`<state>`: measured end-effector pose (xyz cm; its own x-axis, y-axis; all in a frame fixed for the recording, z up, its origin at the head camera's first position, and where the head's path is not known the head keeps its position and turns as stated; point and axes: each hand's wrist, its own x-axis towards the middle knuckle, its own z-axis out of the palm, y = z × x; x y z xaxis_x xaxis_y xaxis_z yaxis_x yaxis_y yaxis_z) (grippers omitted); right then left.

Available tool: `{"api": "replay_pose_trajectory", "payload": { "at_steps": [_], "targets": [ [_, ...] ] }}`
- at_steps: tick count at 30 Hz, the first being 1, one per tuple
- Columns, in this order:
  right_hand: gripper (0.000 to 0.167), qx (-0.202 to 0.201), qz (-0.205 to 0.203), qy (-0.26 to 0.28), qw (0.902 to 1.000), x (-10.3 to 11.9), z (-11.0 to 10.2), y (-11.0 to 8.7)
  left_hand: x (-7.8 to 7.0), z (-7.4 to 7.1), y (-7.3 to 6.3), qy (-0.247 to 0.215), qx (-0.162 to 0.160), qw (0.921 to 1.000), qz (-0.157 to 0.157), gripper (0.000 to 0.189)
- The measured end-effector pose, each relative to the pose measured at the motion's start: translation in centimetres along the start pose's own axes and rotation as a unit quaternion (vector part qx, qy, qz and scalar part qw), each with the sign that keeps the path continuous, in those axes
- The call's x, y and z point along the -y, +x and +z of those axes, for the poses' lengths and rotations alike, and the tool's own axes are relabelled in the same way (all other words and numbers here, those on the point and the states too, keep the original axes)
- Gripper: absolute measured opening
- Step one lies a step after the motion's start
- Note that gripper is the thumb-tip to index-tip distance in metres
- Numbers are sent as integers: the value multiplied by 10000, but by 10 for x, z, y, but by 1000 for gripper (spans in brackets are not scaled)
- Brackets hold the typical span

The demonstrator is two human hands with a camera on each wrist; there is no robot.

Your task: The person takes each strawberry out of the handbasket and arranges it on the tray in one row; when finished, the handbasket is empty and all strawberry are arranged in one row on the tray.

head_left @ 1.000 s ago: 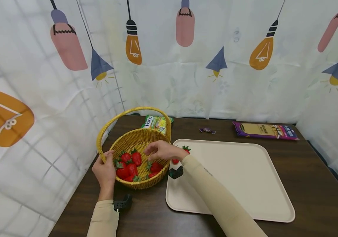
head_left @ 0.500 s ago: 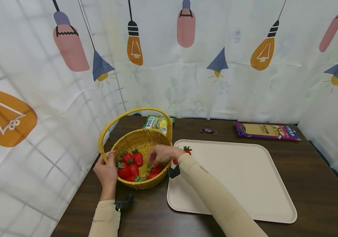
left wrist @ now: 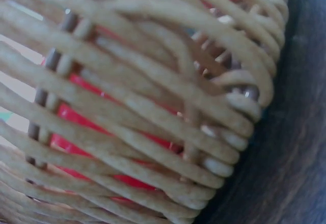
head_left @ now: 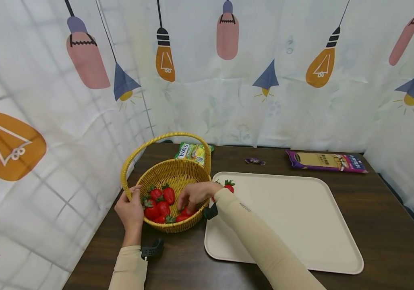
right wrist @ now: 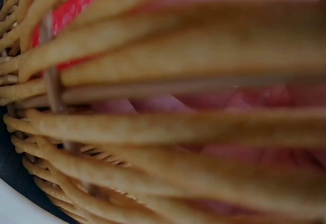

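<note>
A pale curtain printed with hanging lamps stood around the back and sides of my dark wooden table. On the table, to the right, lay a flat cream tray with rounded corners. Just beside its left edge sat the yellow woven basket, its tall handle arching above the rim. My 2 arms came in from the near side in beige sleeves, the right crossing over the tray. A purple package lay beyond the tray at the far right.

My left hand gripped the basket at its left side, by the rim and the foot of the handle. My right hand was down inside the basket's right side, fingers bent over 1 strawberry; I could not tell whether they pinched it or only touched it. Both wrist views showed mostly blurred weave, with red showing through.

Behind the basket lay a green packet, partly hidden by the handle. At least 5 red strawberries clustered in the basket's left half; 1 more showed at the tray's far left corner, partly covered by my sleeve. A small purple wrapped candy lay behind the tray.
</note>
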<state>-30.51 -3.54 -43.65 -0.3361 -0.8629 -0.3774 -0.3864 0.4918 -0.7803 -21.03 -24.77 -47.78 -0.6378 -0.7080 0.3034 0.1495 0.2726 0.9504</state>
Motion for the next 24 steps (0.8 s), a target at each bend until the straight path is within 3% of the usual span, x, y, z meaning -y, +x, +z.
{"api": "replay_pose_trajectory", "payload": {
  "at_steps": [4, 8, 13, 19, 24],
  "targets": [
    [27, 172, -31, -65, 9998, 0, 1, -1, 0, 1, -1, 71, 48, 9999, 55, 24],
    [26, 41, -123, -116, 9998, -1, 2, -4, 0, 2, -1, 82, 70, 9999, 76, 25],
    [26, -498, -270, -204, 9982, 1, 2, -9, 1, 3, -1, 81, 53, 9999, 67, 24],
    [26, -1310, -485, -459, 9891, 4, 3, -13, 1, 2, 0, 70, 56, 9999, 95, 24],
    [28, -1632, -518, -108, 9852, 7, 3, -19, 1, 1, 1, 91, 20, 9999, 80, 23]
  ]
}}
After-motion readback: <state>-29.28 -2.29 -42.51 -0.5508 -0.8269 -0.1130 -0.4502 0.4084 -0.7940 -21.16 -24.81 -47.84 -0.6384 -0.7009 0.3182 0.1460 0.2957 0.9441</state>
